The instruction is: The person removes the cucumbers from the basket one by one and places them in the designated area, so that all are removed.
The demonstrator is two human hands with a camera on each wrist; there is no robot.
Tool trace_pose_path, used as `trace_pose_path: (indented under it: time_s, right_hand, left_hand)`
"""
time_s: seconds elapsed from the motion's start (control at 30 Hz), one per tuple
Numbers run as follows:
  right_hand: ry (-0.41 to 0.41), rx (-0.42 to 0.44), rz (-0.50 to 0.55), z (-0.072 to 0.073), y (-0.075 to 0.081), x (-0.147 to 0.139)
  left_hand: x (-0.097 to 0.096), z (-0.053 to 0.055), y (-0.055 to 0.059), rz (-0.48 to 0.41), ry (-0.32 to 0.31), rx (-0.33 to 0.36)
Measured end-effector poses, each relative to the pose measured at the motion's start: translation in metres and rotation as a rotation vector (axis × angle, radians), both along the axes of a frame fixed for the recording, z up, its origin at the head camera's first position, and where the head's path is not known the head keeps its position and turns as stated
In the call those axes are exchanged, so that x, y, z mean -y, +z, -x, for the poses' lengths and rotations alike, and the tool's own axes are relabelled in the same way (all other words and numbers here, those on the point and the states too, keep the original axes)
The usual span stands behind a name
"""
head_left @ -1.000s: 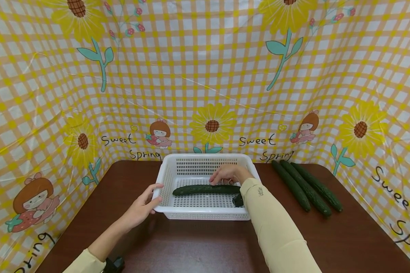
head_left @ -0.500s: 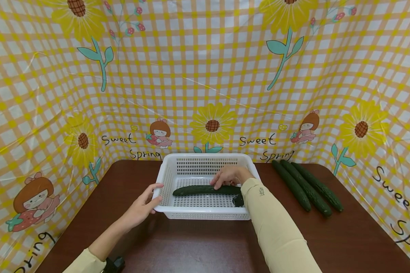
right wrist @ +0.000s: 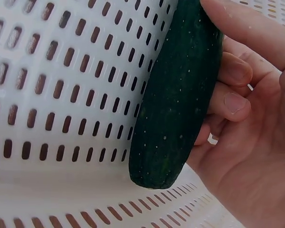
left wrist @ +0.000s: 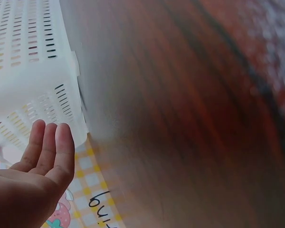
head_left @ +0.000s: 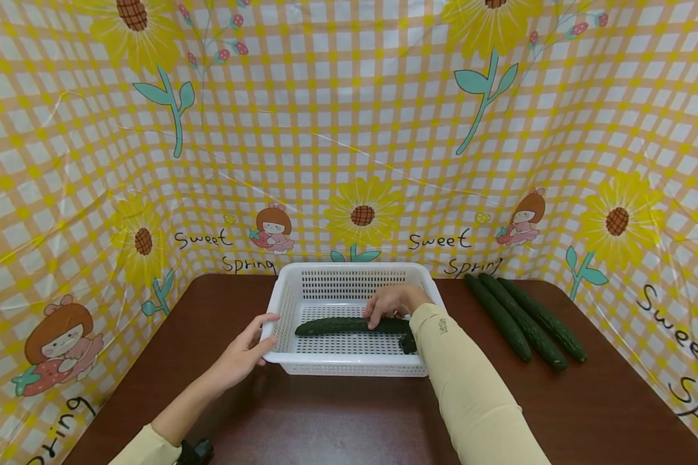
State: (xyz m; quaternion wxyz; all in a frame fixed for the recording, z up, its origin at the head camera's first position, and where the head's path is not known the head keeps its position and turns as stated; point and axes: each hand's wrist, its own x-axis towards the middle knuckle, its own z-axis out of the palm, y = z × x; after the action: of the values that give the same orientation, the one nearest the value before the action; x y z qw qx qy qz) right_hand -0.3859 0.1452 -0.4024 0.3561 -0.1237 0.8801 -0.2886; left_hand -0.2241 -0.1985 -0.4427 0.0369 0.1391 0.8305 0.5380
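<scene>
A dark green cucumber point(head_left: 331, 326) lies crosswise in a white perforated plastic basket point(head_left: 355, 359). My right hand point(head_left: 392, 302) reaches into the basket and grips the cucumber right of its middle. The right wrist view shows the thumb over one side of the cucumber point(right wrist: 178, 95) and curled fingers point(right wrist: 235, 102) along the other. One rounded cucumber end lies close to the basket wall there. My left hand point(head_left: 245, 345) holds the basket's left rim, with the thumb over the edge. In the left wrist view, several fingers point(left wrist: 47, 145) lie along the outer wall.
Several more cucumbers point(head_left: 526, 323) lie side by side on the brown table point(head_left: 349, 420), right of the basket. A yellow checked cloth point(head_left: 349, 142) with sunflower prints stands around the back and sides. A small black device point(head_left: 407, 343) sits at my right wrist.
My right hand has shifted slightly right along the cucumber, and its thumb has come over the near side into a grip. The left hand and basket have stayed put.
</scene>
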Motion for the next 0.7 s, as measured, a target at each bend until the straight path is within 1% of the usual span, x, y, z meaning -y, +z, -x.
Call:
trace_pose_path:
  time_s: [0.13, 0.27, 0.37, 0.43, 0.53, 0.7]
  right_hand:
    - [0.023, -0.027, -0.014, 0.003, -0.003, 0.001]
    - [0.088, -0.051, -0.008, 0.006, -0.007, 0.002]
    - [0.138, -0.075, 0.004, 0.008, -0.006, 0.004]
    - [0.155, -0.092, 0.014, 0.008, -0.005, 0.006]
    - [0.151, -0.109, 0.020, 0.010, -0.004, 0.010]
    - [0.104, -0.117, 0.019, 0.013, -0.004, 0.012]
  left_hand:
    - [0.000, 0.001, -0.002, 0.011, -0.008, -0.005]
    - [0.000, 0.000, -0.003, 0.015, -0.012, -0.003]
    - [0.001, 0.000, -0.003, 0.010, -0.009, -0.003]
    - [0.001, 0.000, -0.003, 0.007, -0.006, -0.002]
    - [0.000, 0.001, -0.003, 0.000, -0.006, -0.001]
    - [0.000, 0.003, -0.003, -0.003, -0.005, -0.016]
